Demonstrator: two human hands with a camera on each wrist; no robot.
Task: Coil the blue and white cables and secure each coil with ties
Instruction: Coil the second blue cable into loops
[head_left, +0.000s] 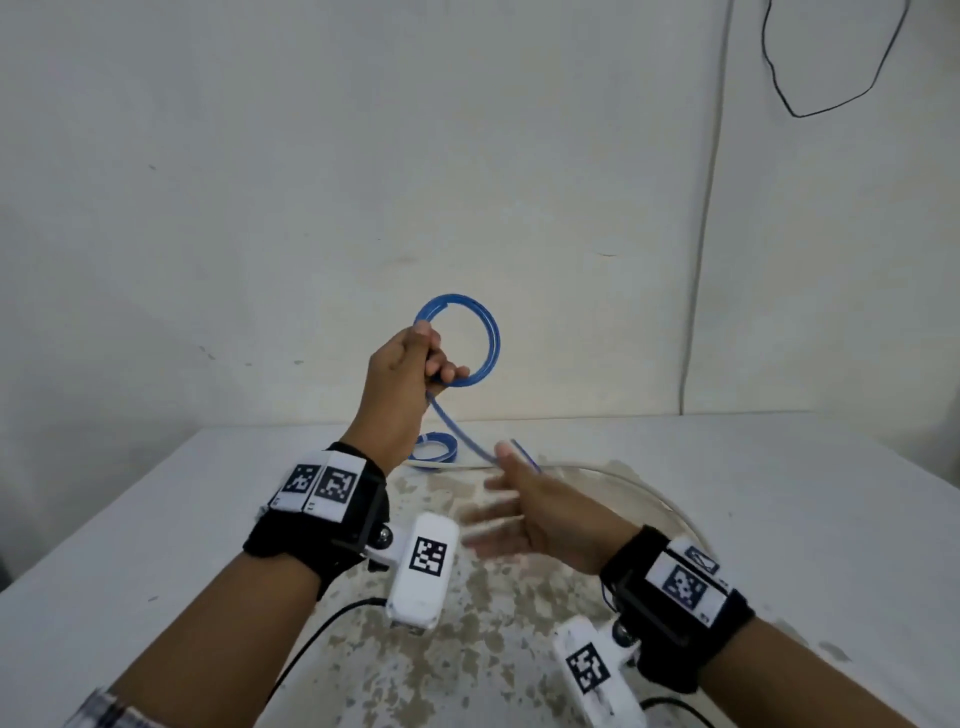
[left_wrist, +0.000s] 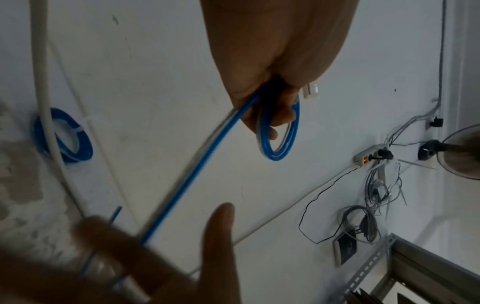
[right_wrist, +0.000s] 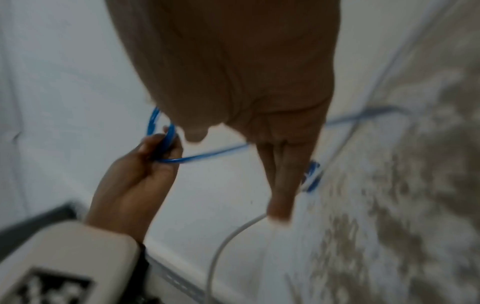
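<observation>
Head: my left hand (head_left: 410, 364) grips the blue cable (head_left: 488, 338), a few loops wound, raised above the table (head_left: 779, 493); loose tail runs down to my blurred, open-fingered right hand (head_left: 524, 514).

Left wrist: beyond my grip, one blue coil (left_wrist: 64, 135) already tied.

Right wrist: white cable (right_wrist: 226, 242) below my fingers, uncoiled.

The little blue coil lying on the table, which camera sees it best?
The left wrist view: the tied blue coil shows whole, white ties visible. In the head view the left hand half hides it; the right wrist view shows a blur.
</observation>
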